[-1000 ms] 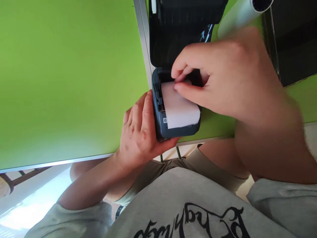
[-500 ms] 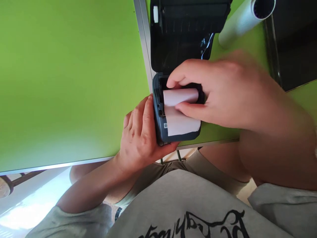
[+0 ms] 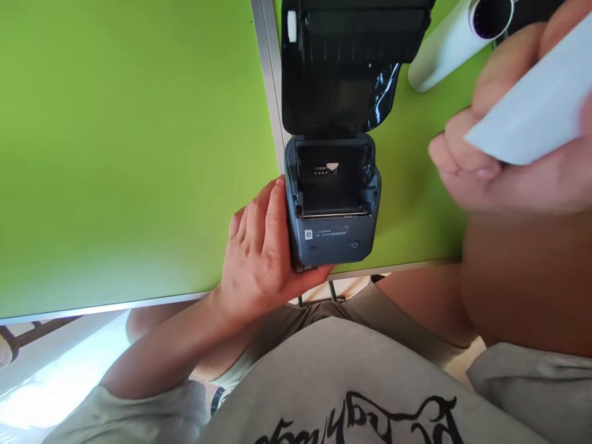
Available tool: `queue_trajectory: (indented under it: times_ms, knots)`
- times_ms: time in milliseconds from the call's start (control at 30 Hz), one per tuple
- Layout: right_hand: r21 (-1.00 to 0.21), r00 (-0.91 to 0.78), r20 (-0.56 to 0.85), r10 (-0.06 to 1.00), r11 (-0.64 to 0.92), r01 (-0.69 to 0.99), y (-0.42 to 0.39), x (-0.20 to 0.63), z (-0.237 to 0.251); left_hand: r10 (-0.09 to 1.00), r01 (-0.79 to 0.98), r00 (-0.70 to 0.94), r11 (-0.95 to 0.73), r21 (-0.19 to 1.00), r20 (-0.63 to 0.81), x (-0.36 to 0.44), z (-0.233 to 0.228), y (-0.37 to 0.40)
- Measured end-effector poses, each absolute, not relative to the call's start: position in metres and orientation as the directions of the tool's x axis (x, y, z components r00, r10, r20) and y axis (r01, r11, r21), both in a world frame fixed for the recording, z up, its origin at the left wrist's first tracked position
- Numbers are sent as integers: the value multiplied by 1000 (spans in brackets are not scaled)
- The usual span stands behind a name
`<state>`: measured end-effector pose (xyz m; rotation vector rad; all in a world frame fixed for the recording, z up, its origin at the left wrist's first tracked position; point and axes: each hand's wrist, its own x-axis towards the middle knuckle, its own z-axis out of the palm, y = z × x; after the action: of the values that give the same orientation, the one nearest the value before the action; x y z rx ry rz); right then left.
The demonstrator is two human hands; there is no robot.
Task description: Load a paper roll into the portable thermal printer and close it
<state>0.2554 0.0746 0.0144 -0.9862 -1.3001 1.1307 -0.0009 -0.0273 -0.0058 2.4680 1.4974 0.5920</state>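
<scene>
A bright green table point(image 3: 129, 142) fills most of your view, its near edge running just above your lap. On it, at that edge, sits a small dark grey label printer point(image 3: 332, 216) with its black lid point(image 3: 345, 61) swung open and tipped back away from you. The paper bay point(image 3: 330, 179) under the lid lies uncovered, a small printed sticker showing on its back wall.

Your left hand point(image 3: 261, 246) rests against the printer's left side, fingers laid flat and close together along the casing, thumb tucked under the front corner, so it braces the body rather than wrapping it.

Your right hand point(image 3: 513, 148) is raised to the right of the printer, well apart from it and close to the camera. Its fingers are curled in tight around a white paper roll point(image 3: 536, 114), which slants upward to the frame's edge; the hand is blurred, so it may be a loose strip rather than a full roll.

Beyond the right hand a white tube point(image 3: 456, 40) with a dark hollow end lies on the table, beside the open lid.
</scene>
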Motion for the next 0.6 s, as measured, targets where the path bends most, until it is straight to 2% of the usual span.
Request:
queue_trajectory:
  times_ms: [33, 100, 167, 233, 300, 400, 600]
  knots:
    - [-943, -27, 332, 943, 331, -30, 73, 254, 8, 882, 805, 408, -469, 364, 235, -1, -6, -27]
    - [-831, -85, 495, 865, 500, 246, 70, 253, 1, 883, 804, 407, -468, 366, 235, -1, -6, -27]
    - [-699, -189, 473, 860, 497, 514, 67, 254, -1, 885, 805, 402, -464, 370, 234, -1, -5, -27]
    - [-642, -214, 384, 898, 427, 637, 65, 255, 2, 888, 805, 399, -459, 376, 230, 0, -5, -27]
    - [-626, -198, 329, 923, 370, 686, 64, 254, 4, 889, 806, 398, -456, 378, 225, 0, -5, -28]
    - [-601, -190, 325, 926, 357, 715, 65, 254, 6, 889, 806, 400, -458, 375, 224, 0, -6, -28]
    - [-573, -291, 363, 885, 458, 680, 71, 259, 0, 879, 802, 414, -475, 361, 237, -1, -6, -28]
